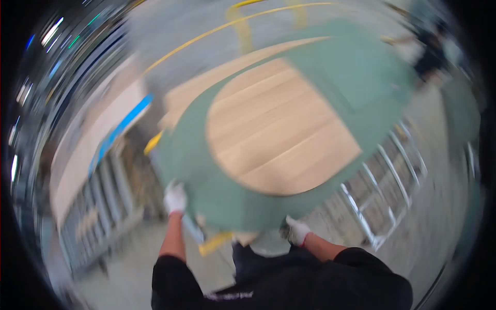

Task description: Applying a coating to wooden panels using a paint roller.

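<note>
Green sheet (pixel 222 206) with a wood-grain panel (pixel 281 134), in front of the person. The sheet is matt, muted green and broadly rounded at its near end; its far part is paler and blurred. The panel is light tan, banded with slanting grain, curved along its left and near sides and straight along its right; whether it lies on the sheet or shows through an opening cannot be told. A further tan wood strip (pixel 206 89) borders the sheet's far-left edge. The white-gloved left hand (pixel 176 197) touches the sheet's left edge; the white-gloved right hand (pixel 297 231), fingers bent, is at its near edge. Blur prevents telling whether either hand grasps it. A silver ladder-like frame (pixel 359 216) stands to the right.
</note>
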Demonstrator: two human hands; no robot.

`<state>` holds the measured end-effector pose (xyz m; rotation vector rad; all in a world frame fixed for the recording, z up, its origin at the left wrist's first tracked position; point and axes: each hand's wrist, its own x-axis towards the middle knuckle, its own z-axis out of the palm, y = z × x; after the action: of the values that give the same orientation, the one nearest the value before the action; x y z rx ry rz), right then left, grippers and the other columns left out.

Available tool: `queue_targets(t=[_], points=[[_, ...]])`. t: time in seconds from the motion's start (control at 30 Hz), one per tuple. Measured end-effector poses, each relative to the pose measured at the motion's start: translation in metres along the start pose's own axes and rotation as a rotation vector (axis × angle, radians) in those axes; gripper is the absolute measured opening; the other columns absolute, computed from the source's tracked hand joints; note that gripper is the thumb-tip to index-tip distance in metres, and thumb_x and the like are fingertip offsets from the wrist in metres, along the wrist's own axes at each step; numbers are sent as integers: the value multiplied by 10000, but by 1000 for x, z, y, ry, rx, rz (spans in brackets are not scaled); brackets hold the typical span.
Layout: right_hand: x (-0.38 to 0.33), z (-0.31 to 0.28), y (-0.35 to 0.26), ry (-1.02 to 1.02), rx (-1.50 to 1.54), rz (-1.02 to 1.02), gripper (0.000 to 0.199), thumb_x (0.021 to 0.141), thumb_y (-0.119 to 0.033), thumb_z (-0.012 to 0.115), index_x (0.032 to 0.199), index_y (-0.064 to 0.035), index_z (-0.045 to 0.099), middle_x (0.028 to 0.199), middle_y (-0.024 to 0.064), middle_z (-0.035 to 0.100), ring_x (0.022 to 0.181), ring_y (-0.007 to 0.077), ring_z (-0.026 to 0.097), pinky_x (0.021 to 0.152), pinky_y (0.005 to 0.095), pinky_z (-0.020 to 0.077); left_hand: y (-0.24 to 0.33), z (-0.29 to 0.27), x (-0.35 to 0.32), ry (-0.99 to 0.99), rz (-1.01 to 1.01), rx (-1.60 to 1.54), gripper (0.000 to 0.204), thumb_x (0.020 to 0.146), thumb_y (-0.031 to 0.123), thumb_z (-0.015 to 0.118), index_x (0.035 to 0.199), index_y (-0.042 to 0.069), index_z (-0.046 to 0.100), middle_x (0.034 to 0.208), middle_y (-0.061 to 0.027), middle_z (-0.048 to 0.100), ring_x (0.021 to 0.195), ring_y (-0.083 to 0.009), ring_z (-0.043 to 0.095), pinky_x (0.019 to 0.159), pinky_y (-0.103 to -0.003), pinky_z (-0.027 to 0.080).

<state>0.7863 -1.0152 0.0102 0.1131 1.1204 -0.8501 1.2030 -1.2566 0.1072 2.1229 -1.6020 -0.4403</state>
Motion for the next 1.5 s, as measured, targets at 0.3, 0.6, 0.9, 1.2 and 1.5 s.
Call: queue_targets(t=[0.3, 0.6, 0.9, 1.2, 1.5], points=[[-20, 136, 55, 343, 367, -223, 326, 974, -432, 576, 1112, -136, 568, 979, 77, 627, 820, 262, 618, 756, 457, 519, -43, 45, 223, -204, -4, -57, 455, 948, 293, 518, 1178, -94, 584, 1102, -303, 645, 1017, -405, 638, 873, -439, 481], [-13, 169, 80, 280, 751, -388, 406, 993, -411, 546, 1274, -119, 535, 1232, 79, 607, 1110, 308, 585, 961, 513, 470, -65, 22, 234, -490, -185, -613, 479, 996, 381, 534, 1158, -63, 613, 1089, -123, 670, 915, -251, 642, 801, -380, 514], [-78, 157, 108, 395, 1053, -703, 319, 1001, -205, 557, 1296, -94, 512, 1295, 85, 563, 1180, 294, 555, 1030, 520, 450, -53, -2, 141, -549, -358, -780, 512, 999, 424, 504, 1177, -51, 578, 1095, -161, 655, 952, -299, 643, 841, -451, 536], [-110, 90, 221, 92, 1189, -751, 368, 1021, -227, 502, 1366, -100, 480, 1379, 95, 528, 1268, 330, 504, 1077, 557, 401, -95, 2, -4, -615, -457, -850, 465, 1020, 372, 465, 1214, -38, 563, 1142, -135, 649, 976, -274, 642, 862, -466, 541], [-111, 97, 204, 512, 1020, -603, 398, 1009, -322, 539, 1308, -60, 516, 1343, 91, 548, 1220, 314, 530, 1076, 524, 412, -32, -70, -56, -717, -510, -1062, 468, 1021, 334, 422, 1269, -38, 560, 1209, -143, 644, 1040, -287, 647, 917, -448, 523]])
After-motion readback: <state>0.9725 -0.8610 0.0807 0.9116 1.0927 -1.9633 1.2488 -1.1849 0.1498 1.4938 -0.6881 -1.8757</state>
